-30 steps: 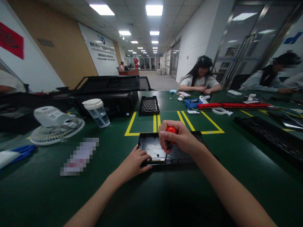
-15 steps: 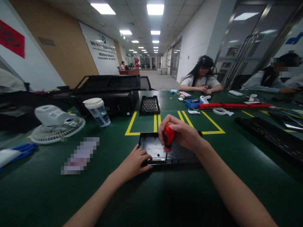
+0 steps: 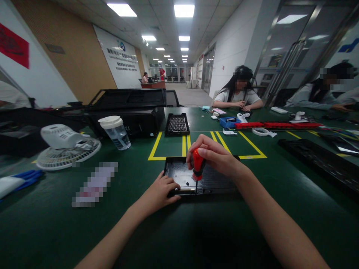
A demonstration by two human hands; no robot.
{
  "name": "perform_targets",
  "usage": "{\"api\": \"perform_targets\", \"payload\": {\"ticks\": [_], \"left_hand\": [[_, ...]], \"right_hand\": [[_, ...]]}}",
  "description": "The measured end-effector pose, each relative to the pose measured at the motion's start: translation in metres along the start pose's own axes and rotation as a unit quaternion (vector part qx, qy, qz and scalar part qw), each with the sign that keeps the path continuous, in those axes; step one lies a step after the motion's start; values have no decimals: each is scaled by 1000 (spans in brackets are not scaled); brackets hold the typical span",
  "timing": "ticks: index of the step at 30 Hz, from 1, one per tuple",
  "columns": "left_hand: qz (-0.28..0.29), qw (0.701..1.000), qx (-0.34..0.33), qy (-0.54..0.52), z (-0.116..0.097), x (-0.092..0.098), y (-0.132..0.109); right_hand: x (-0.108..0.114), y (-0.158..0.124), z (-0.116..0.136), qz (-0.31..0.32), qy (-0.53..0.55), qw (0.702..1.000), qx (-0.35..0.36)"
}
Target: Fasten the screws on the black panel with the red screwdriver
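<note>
While both hands work, head view: black tray (image 3: pixel 215 182) lies flat on green table (image 3: pixel 182 231), under the hands
right hand (image 3: pixel 217 157): clamped on red screwdriver (image 3: pixel 198 162), upright, tip down at tray's front rim
left hand (image 3: pixel 159 192): fingers curled, gripping tray's front-left corner
around: clear cup (image 3: pixel 115 132) and white fan (image 3: pixel 67 147) to the left, parts tray (image 3: pixel 177 124) behind

Worn on head, facing forward and down across green table (image 3: pixel 56 231). Close above own forearms, left hand (image 3: pixel 159 192) and right hand (image 3: pixel 215 157) near frame centre. Wide field, reaching far down hall to ceiling lights (image 3: pixel 183 10).
</note>
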State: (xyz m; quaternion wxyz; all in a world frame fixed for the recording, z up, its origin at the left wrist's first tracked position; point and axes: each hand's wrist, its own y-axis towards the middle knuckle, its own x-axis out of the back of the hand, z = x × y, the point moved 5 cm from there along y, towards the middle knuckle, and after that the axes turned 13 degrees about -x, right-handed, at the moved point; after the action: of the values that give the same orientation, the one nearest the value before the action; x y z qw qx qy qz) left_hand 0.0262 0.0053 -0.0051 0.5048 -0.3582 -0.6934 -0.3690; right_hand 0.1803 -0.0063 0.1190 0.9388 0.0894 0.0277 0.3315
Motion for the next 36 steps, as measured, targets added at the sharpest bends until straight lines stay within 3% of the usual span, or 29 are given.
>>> {"api": "perform_targets", "payload": {"ticks": [36], "left_hand": [[9, 999, -3, 34, -1, -3, 0]], "right_hand": [[-2, -4, 6, -69, -131, 989, 5]]}}
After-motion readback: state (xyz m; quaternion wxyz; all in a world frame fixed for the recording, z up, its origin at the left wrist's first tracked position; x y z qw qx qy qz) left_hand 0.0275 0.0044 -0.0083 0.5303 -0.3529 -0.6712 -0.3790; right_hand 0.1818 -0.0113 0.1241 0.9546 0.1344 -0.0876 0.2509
